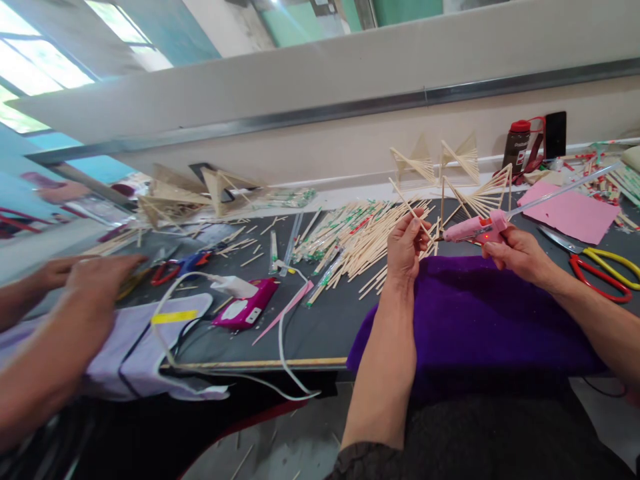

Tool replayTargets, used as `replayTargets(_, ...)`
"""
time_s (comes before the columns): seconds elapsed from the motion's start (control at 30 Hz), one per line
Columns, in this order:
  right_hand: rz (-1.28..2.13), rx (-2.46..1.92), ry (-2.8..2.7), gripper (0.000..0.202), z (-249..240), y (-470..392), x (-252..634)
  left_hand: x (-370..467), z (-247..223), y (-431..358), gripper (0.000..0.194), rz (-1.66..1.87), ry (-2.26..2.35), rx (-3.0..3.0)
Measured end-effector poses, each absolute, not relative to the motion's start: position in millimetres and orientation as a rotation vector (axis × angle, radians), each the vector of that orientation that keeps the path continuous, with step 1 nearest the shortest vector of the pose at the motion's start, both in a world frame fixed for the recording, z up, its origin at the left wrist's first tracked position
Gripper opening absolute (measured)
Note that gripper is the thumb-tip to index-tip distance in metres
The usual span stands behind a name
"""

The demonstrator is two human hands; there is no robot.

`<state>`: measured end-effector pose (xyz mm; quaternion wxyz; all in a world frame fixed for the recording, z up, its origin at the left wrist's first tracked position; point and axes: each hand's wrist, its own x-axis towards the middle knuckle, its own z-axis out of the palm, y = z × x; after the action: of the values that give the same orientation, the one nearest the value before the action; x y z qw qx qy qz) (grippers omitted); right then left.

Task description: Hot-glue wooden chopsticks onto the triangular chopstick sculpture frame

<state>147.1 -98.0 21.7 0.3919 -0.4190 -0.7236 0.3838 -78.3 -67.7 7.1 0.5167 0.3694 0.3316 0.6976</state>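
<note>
My left hand pinches a thin wooden stick, which slants up and left from the fingers. In my right hand is a pink hot glue gun, with a long clear glue stick running out of its back end. The gun's nozzle points left, close to the sticks by my left fingertips; whether it touches them I cannot tell. Just behind the gun stands a twisted frame of sticks. Left of my left hand lies a loose pile of wooden sticks. A purple cloth spreads under both hands.
Scissors with red and yellow handles lie at right beside pink paper. A bottle stands by the wall. At left are a magenta packet, a white cable and a co-worker's blurred hands.
</note>
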Motion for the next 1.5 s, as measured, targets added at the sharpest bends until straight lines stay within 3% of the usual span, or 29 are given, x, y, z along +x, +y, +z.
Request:
replayTargets(0.67, 0.931, -1.053, -1.787, 0.031, 27, -102, 148, -81, 11, -68, 0.022, 1.718, 0.805, 0.795)
replayTargets(1.17, 1.300, -0.987, -1.722, 0.031, 35, -106, 144, -82, 14, -69, 0.023, 1.680, 0.825, 0.687)
replayTargets(1.5, 1.102, -1.115, -1.769, 0.034, 22, -102, 141, -79, 12, -70, 0.024, 1.685, 0.814, 0.754)
